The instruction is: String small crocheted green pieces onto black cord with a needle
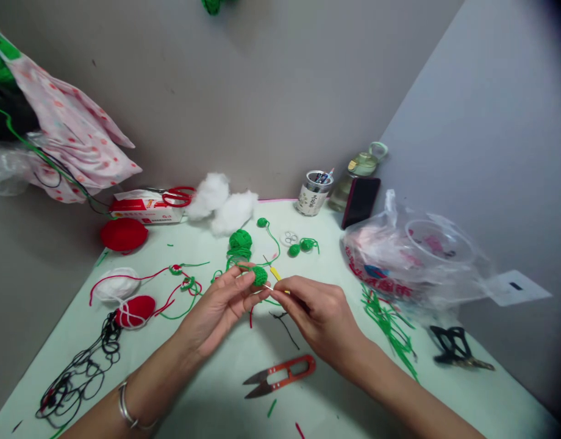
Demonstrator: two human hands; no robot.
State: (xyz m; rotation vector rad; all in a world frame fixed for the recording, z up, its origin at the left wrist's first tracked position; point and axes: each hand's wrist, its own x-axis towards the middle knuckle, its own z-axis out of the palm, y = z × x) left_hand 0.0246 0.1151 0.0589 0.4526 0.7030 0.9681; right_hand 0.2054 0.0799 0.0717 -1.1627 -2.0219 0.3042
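My left hand [230,299] pinches a small green crocheted piece [260,276] between thumb and fingers, above the middle of the table. My right hand [314,305] is closed on a thin, pale needle [268,288], its far end at the lower edge of the green piece. Beyond my right fingertips shows a yellow-handled crochet hook [275,273], partly hidden by them. Just behind the hands sits a ball of green yarn [240,241]. Orange thread snips [280,375] lie on the table in front of my hands, blades pointing left.
White stuffing [235,211], a tissue box [147,207] with red scissors [178,196], a pen tin [313,194], a bottle [342,192] and a phone [360,203] stand along the back. Red yarn [135,312] and tangled black cord [83,372] lie left; a plastic bag [413,256] and green strands [390,332] right.
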